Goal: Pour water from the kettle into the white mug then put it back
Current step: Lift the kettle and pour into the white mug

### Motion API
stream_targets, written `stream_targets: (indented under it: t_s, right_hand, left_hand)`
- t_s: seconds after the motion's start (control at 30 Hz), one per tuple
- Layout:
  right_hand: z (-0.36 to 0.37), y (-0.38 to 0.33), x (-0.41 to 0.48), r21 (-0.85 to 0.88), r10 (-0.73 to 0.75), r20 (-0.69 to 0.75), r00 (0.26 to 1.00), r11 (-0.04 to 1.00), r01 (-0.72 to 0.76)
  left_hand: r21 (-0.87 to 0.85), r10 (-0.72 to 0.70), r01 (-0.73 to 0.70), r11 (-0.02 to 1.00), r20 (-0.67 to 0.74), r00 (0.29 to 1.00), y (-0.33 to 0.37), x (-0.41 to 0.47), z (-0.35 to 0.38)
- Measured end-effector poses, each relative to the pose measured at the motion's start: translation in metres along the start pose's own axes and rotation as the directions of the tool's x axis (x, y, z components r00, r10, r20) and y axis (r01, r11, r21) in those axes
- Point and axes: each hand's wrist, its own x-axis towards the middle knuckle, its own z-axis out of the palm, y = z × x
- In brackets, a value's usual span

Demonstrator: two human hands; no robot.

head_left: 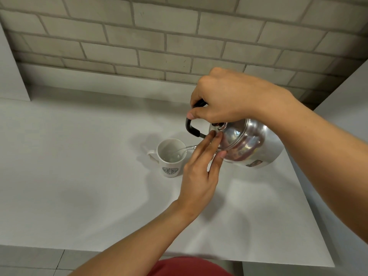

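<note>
A shiny steel kettle hangs tilted to the left above the white table. My right hand is closed around its black handle from above. A thin stream of water runs from the spout into the white mug, which stands upright on the table with a green round logo facing me and its handle to the left. My left hand reaches up from below, its fingers straight and pressed against the kettle's lid and rim; it hides the spout.
A grey brick wall runs along the back of the table. A white panel stands at the far left. The table's right edge drops away beside my right forearm. Tiled floor shows below the front edge.
</note>
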Motion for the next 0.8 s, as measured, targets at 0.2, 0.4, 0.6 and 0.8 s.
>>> stream_targets:
  t_s: [0.2, 0.4, 0.6, 0.8]
  right_hand:
    - [0.002, -0.001, 0.002, -0.023, -0.005, -0.013, 1.0, 1.0, 0.005]
    - [0.006, 0.0, 0.003, -0.016, -0.002, -0.029, 1.0, 1.0, 0.002]
    - [0.016, 0.007, -0.003, 0.018, 0.01, -0.086, 0.996, 1.0, -0.008]
    - [0.029, 0.024, -0.019, 0.132, 0.041, -0.173, 0.984, 0.991, -0.018]
  left_hand:
    - [-0.01, -0.007, 0.007, 1.0, -0.006, 1.0, -0.001, -0.001, 0.0]
    - [-0.01, -0.013, 0.013, 1.0, 0.001, 1.0, -0.004, -0.002, -0.002]
    - [0.049, -0.007, 0.005, 0.999, 0.029, 1.0, -0.009, -0.005, -0.009]
    - [0.158, 0.036, -0.051, 0.986, 0.098, 0.995, -0.003, 0.0, -0.02]
